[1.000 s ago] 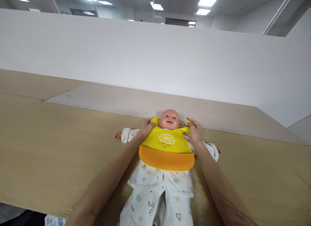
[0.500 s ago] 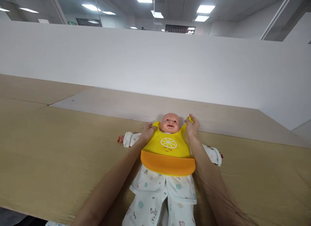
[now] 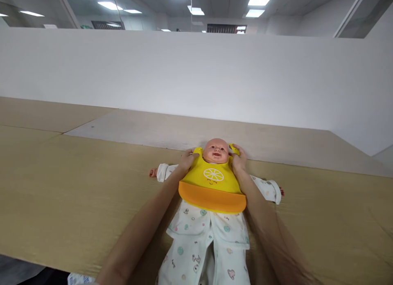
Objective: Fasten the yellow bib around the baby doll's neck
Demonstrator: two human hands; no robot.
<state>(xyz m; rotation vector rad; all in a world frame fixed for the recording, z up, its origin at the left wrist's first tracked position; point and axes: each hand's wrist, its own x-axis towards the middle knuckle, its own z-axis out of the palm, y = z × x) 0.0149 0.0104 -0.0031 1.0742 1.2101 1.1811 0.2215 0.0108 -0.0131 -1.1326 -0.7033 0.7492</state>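
Note:
A baby doll [image 3: 216, 150] lies on its back in white printed clothes [image 3: 196, 232], arms spread out to both sides. Over its chest rests a yellow bib [image 3: 201, 170] with a white lemon-slice print and an orange catch pocket [image 3: 211, 197] along the bottom. My left hand [image 3: 187, 160] grips the bib's left neck strap beside the doll's head. On the other side, my right hand [image 3: 238, 159] is closed on the right strap, whose yellow end sticks up past my fingers. Both straps lie at the sides of the neck; what is behind the head is hidden.
The doll lies on a tan-covered table [image 3: 92, 195] with a pale board strip [image 3: 147, 127] along its back. Beyond stands a white partition wall [image 3: 184, 72] with glass above. A white and blue packet [image 3: 79, 279] shows below the table's near-left edge.
My right hand has moved inward, bringing the right strap closer to the doll's head. The bib sits slightly higher in view, and my left hand keeps its hold.

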